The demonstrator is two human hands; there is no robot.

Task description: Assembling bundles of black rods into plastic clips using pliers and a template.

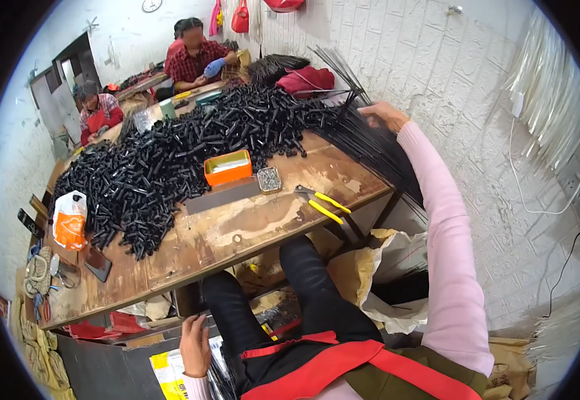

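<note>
Lying seemingly beneath right hand (386, 116): black rods (370, 151)

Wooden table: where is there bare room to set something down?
On the table, bare wood runs along the near edge between the phone and the yellow-handled pliers. Another patch lies beyond the pliers, between the pile of black parts and the black rods. Crowded: the middle and far side, under that pile, and the far right corner, under the rods.

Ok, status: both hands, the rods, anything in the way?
Right hand at the black rods, grip unclear. Left hand low, away from the table. Rods bunched at table's right end; pile of short black pieces close beside.
</note>
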